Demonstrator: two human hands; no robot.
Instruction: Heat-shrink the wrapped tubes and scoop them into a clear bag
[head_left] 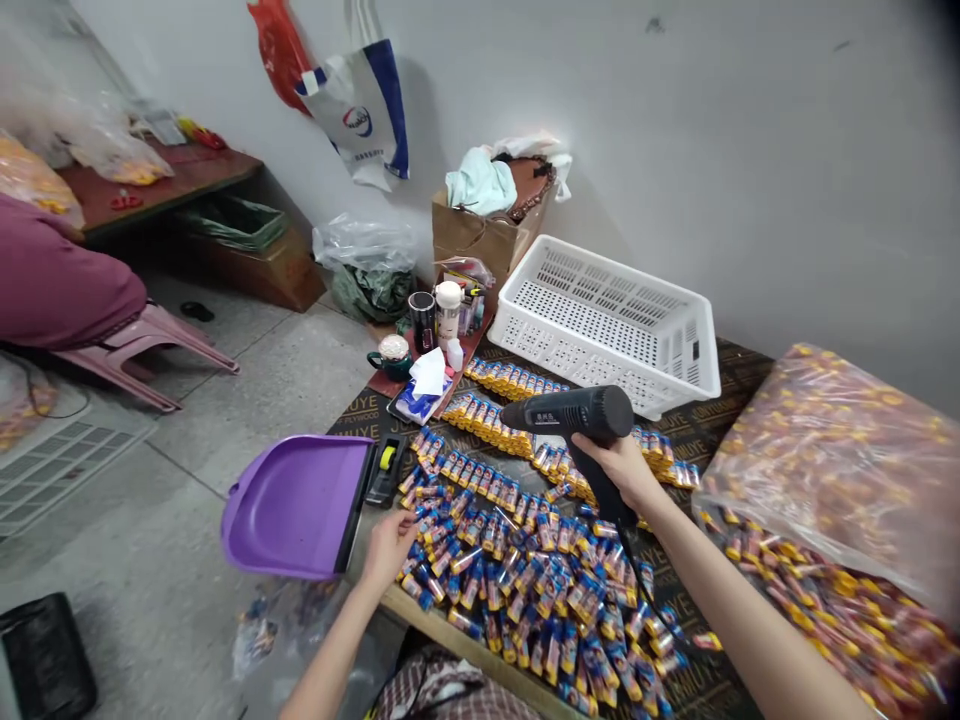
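My right hand (626, 470) is wrapped round the handle of a black heat gun (570, 412), held above the table with its nozzle toward the left. A cord hangs from its grip. Below it spreads a pile of small blue-and-yellow labelled tubes (517, 570), some loose and some lined up in rows. At the pile's left edge, my left hand (391, 545) has its fingers drawn together against the tubes; whatever they pinch is too small to make out. Behind the heat gun lie tidy stacks of the same tubes (487, 420).
A white plastic crate (607, 310) stands at the back. Right lies a large clear bag (840, 460) over pink-and-yellow pieces (825, 610). A purple dustpan (296, 505), tape dispenser (385, 470), mug (391, 358) and bottles are left. A person (67, 275) sits far left.
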